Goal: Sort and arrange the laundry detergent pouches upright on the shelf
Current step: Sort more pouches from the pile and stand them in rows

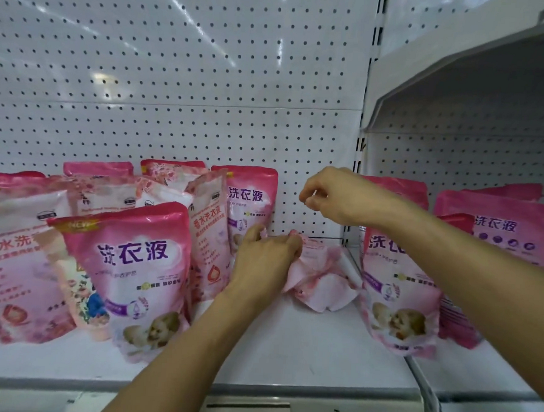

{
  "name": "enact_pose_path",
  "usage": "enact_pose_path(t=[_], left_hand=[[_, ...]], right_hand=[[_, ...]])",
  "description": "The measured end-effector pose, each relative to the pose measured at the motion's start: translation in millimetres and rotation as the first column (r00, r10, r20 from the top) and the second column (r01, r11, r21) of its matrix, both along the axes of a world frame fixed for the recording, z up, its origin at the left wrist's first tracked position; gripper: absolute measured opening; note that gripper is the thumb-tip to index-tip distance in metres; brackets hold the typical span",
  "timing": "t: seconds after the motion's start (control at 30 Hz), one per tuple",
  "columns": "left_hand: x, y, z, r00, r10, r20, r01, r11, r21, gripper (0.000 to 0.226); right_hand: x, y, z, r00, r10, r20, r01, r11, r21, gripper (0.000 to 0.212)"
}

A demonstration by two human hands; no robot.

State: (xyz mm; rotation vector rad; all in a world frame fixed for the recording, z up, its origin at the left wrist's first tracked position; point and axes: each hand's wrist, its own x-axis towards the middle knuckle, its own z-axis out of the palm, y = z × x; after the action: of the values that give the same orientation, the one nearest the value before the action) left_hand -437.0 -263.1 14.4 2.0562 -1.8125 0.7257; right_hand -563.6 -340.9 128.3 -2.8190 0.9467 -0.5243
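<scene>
While left hand [266, 256] grips flat pouch [320, 277], shelf [288, 358] holds upright pouches [135, 271].

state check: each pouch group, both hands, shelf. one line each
left hand: gripping the flat pouch's top edge
right hand: raised above the shelf, fingers curled, holds nothing visible
flat pouch: lying down, crumpled, at the shelf back
front pouch: upright, leaning slightly
left pouches: crowded, tilted, overlapping
back pouch: upright against the pegboard
right pouch: upright, leaning
shelf: bare in the middle
</scene>
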Motion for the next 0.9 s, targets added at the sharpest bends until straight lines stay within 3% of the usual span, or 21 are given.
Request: enact_pose_path(t=[0.17,0.27,0.33,0.4,0.47,0.63,0.8,0.9], left_hand=[[-9.3,50.3,-16.0,0.998,-0.067,-0.005,0.067,0.995,0.077,0.020],[-13.7,70.4,-26.0,0.987,-0.163,-0.008,0.163,0.984,0.074,0.015],[-10.4,77.9,-28.0,0.967,-0.220,-0.132,0.229,0.971,0.062,0.035],[-5.1,83.5,-32.9,0.871,-0.287,-0.398,0.326,0.945,0.033,0.044],[0.7,86.1,-45.0,0.714,-0.315,-0.625,0.397,0.918,-0.010,0.039],[12.2,89.4,-58.5,0.477,-0.316,-0.820,0.511,0.859,-0.033,0.036],[16.9,85.9,-57.0,0.360,-0.280,-0.890,0.542,0.839,-0.044,0.036],[15.2,87.4,-59.1,0.378,-0.321,-0.868,0.505,0.858,-0.097,0.028]], right_hand=[[21.7,7.8,-22.2,0.994,0.005,-0.113,0.001,0.999,0.054,0.031],[38.3,3.1,-49.5,0.969,-0.080,-0.235,0.106,0.989,0.100,0.019],[46.5,-1.4,-67.6,0.943,-0.127,-0.308,0.172,0.977,0.127,0.011],[51.7,-6.4,-83.7,0.936,-0.149,-0.318,0.215,0.959,0.186,0.016],[56.0,-11.3,-94.7,0.956,-0.162,-0.246,0.233,0.928,0.292,0.020],[70.3,-12.2,-103.7,0.954,-0.298,-0.005,0.237,0.748,0.619,0.034],[72.9,-9.2,-103.3,0.927,-0.375,0.003,0.264,0.660,0.704,0.068],[68.5,-8.5,-104.7,0.889,-0.430,0.156,0.164,0.617,0.770,0.061]])
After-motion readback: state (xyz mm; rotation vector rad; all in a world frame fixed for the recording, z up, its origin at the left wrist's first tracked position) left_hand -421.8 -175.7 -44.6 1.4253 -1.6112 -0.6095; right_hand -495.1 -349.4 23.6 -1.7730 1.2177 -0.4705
